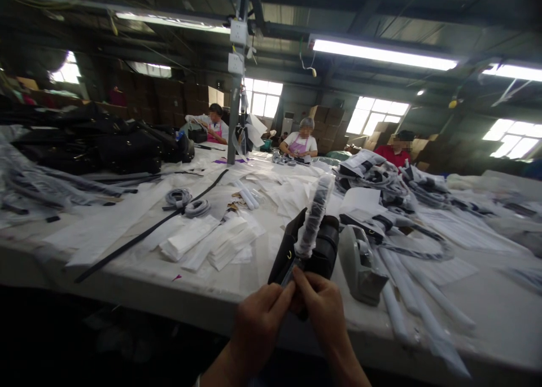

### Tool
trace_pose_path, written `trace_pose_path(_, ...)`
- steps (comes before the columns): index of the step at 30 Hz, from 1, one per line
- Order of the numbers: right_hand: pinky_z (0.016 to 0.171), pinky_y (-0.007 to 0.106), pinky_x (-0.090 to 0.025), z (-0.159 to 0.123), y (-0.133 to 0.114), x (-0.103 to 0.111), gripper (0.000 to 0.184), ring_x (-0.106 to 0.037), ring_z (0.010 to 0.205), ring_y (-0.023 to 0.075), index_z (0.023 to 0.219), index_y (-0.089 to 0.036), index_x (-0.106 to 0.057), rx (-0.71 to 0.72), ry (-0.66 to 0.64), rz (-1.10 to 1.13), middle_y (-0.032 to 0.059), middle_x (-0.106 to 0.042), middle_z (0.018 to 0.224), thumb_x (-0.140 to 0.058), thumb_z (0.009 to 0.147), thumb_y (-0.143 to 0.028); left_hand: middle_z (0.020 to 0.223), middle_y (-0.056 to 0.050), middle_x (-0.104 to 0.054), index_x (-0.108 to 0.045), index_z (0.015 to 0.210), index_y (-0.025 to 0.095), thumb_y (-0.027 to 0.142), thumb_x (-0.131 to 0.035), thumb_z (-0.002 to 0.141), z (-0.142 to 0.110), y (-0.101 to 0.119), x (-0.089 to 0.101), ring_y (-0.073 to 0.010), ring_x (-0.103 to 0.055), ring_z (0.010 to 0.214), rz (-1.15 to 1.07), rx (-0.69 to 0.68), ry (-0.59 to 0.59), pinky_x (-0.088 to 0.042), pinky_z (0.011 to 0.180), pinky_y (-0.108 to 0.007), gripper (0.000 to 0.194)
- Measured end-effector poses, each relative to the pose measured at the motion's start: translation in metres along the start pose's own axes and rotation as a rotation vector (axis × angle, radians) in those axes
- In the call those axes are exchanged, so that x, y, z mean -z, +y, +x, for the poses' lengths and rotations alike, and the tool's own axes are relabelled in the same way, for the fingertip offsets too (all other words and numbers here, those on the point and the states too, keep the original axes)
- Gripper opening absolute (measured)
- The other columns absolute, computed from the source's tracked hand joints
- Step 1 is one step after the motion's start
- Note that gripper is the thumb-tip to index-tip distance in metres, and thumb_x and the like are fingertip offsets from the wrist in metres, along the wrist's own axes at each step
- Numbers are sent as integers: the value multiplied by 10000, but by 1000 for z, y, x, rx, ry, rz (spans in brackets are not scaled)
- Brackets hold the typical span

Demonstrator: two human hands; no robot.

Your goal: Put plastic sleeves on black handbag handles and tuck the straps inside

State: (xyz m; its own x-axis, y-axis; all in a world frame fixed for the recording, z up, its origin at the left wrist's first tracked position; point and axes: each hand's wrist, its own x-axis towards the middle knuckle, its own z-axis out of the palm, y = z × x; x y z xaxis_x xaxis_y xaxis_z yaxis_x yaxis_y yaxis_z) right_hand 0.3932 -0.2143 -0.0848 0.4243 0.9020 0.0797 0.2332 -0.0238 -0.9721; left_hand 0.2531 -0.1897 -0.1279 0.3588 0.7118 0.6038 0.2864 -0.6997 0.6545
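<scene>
Near side, right of centre, I hold a black handbag (pixel 327 250) leaning, its upraised strap (pixel 314 217) wrapped in translucent film.

Two hands (pixel 259 318) hold one black bag (pixel 281 254); left of it lie two coils (pixel 197 208), right of it one tape dispenser (pixel 365 277); beyond it, one post (pixel 233 124), two socket boxes (pixel 238 31), three co-workers (pixel 301 145).

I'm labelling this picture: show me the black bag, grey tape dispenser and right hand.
Black bag (pixel 327 246): head view, its right part.
Grey tape dispenser (pixel 365 282): head view, its body.
Right hand (pixel 324 301): head view, its back.
</scene>
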Motion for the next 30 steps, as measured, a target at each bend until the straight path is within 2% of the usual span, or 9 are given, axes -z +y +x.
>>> trace_pose_path(5, 396, 215, -357, 2, 1, 0, 524, -464, 346, 116, 503, -187, -565, -46, 32, -31, -19, -508, 357, -607, 824, -599, 910, -123, -751, -744, 1140, 278, 204, -551, 910, -52, -7, 3, -225, -705, 819, -162, 80, -96, -525, 727, -250, 309)
trace_pose_path(8, 400, 212, -336, 3, 3, 2, 501, -422, 333, 101, 529, -182, -609, -40, 30, -69, -38, -464, 334, -614, 823, -589, 762, -98, -722, -778, 1032, 251, 235, -616, 863, -66, 2, 19, -198, -668, 664, -209, 173, 50, -512, 642, -248, 235)
trace_pose_path(11, 418, 215, -334, 2, 4, 3, 491, -418, 350, 97, 540, -177, -631, 7, 18, -90, -45, -442, 347, -613, 834, -570, 811, -76, -720, -758, 939, 241, 279, -642, 849, -41, 15, 35, -216, -669, 754, -185, 329, 211, -515, 715, -269, 151)
trace_pose_path(15, 426, 214, -334, 3, 2, 1, 497, -437, 370, 100, 533, -176, -625, 60, -1, -112, -40, -465, 374, -590, 863, -546, 924, -79, -725, -691, 968, 191, 401, -614, 872, 13, 20, 26, -220, -676, 824, -435, 547, -9, -529, 704, -274, 244)
trace_pose_path(17, 420, 214, -330, 2, 0, 1, 510, -449, 369, 99, 510, -178, -596, 79, -14, -136, -34, -491, 393, -576, 877, -532, 853, -65, -699, -657, 969, 161, 441, -643, 841, 28, 19, 11, -182, -651, 704, -638, 625, -107, -512, 586, -243, 308)
trace_pose_path(20, 434, 218, -333, -1, -3, 7, 530, -465, 377, 99, 483, -181, -562, 146, -7, -213, -28, -509, 413, -553, 897, -510, 674, 17, -586, -631, 952, 143, 456, -709, 779, 31, 20, -6, -84, -488, 500, -799, 749, -118, -349, 410, -159, 366)
trace_pose_path(24, 535, 235, -388, 1, 4, 51, 484, -545, 503, 135, 560, -188, -610, 269, 265, -375, -8, -575, 501, -521, 916, -504, 601, 80, -474, -624, 954, 158, 456, -764, 725, 26, 21, -8, -27, -345, 440, -824, 846, -44, -238, 395, -126, 402)
trace_pose_path(27, 795, 301, -472, 20, 19, 109, 365, -657, 855, 233, 928, -186, -713, 269, 593, -467, 68, -730, 873, -533, 884, -501, 600, 80, -484, -631, 947, 162, 472, -790, 680, 25, 21, -7, -31, -365, 452, -809, 859, -8, -254, 398, -125, 438)
trace_pose_path(30, 1136, 405, -242, 52, 38, 160, 420, -406, 1337, 312, 1015, -141, -719, 141, 596, -516, 158, -562, 1365, -570, 806, -474, 588, 74, -496, -638, 933, 164, 486, -797, 655, 25, 20, -12, -45, -393, 458, -792, 846, -3, -263, 383, -128, 454)
